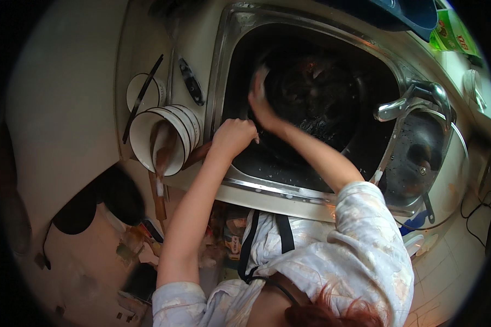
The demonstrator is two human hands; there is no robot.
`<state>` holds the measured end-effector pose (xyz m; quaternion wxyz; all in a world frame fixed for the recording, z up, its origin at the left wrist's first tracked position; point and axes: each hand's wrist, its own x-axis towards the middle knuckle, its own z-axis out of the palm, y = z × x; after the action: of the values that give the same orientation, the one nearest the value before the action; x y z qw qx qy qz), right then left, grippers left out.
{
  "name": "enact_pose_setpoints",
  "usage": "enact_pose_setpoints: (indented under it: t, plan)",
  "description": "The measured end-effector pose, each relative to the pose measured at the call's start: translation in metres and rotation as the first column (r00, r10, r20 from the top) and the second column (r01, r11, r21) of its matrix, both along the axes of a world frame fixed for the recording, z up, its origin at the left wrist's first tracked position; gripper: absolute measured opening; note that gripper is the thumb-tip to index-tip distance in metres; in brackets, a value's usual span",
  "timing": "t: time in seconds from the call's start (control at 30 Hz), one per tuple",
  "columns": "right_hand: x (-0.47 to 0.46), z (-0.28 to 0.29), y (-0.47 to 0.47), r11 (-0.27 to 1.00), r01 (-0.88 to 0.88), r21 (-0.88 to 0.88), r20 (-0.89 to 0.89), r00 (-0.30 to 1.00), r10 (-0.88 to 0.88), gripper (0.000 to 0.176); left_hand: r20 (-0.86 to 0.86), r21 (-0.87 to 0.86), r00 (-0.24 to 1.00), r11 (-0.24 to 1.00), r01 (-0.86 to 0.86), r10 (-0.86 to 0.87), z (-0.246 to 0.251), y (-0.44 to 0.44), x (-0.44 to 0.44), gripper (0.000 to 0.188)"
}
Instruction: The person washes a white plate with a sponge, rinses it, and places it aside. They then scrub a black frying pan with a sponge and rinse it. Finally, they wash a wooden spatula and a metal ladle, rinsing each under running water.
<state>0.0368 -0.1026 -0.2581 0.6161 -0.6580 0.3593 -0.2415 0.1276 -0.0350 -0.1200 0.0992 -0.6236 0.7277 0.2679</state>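
A dark round pan [311, 98], wet inside, lies in the stainless-steel sink [223, 53]. My left hand [235, 135] is closed in a fist around its brown handle [197, 155], which sticks out over the sink's left rim. Inside the pan's left side is my right hand [262, 100], blurred, with its fingers stretched out. Something whitish shows at those fingers; whether it is foam or a held scrubber cannot be made out. Water glints in the pan below my right forearm.
Left of the sink are stacked white bowls [137, 139] with dark rims, black chopsticks [143, 98] and a black-handled utensil [190, 81]. A chrome tap [393, 109] juts over the right rim, beside a smaller basin [417, 163]. A blue tub [401, 14] and green packet [454, 34] stand behind.
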Motion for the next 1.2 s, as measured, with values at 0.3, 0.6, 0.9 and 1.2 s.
enact_pose_setpoints:
  t: [0.3,0.6,0.9,1.2]
  plan:
    - [0.044,0.032,-0.061,0.850,0.516,0.105,0.027,0.853,-0.521,0.064,0.028,-0.053,0.999,0.998,0.044,-0.042,-0.012,0.002,0.002,0.035]
    - [-0.138,0.060,0.071,0.807,-0.546,0.226,-0.035,0.823,0.567,0.065,0.093,-0.098,0.993,0.992,0.081,-0.072,-0.011,0.005,0.000,0.023]
    - [-0.041,0.071,0.018,0.837,-0.244,0.491,0.253,0.959,0.131,0.067,0.140,-0.053,0.988,0.996,0.074,-0.066,-0.007,0.001,-0.002,0.028]
    - [-0.189,0.074,0.066,0.699,-0.673,0.242,-0.181,0.677,0.714,0.060,0.149,-0.044,0.988,0.998,0.051,-0.044,-0.006,0.001,-0.004,0.030]
